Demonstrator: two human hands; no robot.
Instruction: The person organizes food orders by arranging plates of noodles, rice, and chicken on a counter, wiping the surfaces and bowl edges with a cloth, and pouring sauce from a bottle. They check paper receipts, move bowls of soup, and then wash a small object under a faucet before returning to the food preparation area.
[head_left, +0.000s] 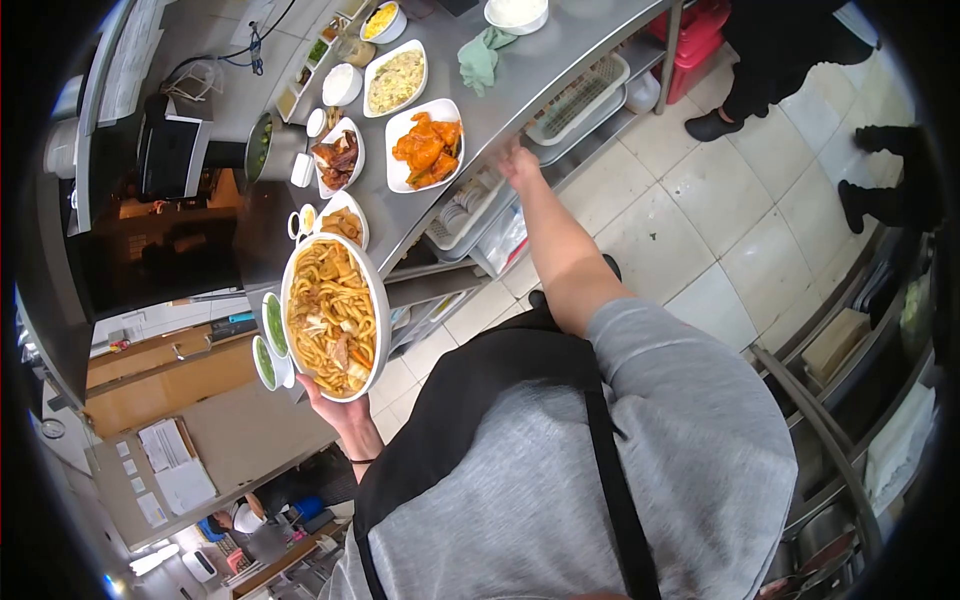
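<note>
Noodle bowl (381,315), mouth up, lengthwise from left hand (342,408)

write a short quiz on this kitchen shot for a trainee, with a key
1. Which hand holds the white dish of thick noodles?

2. True or false: the green cloth lies on the metal counter.

3. Fill in: over a grey T-shirt, the person wears a black ____.

Key: 1. The left hand. 2. True. 3. Apron.
</note>
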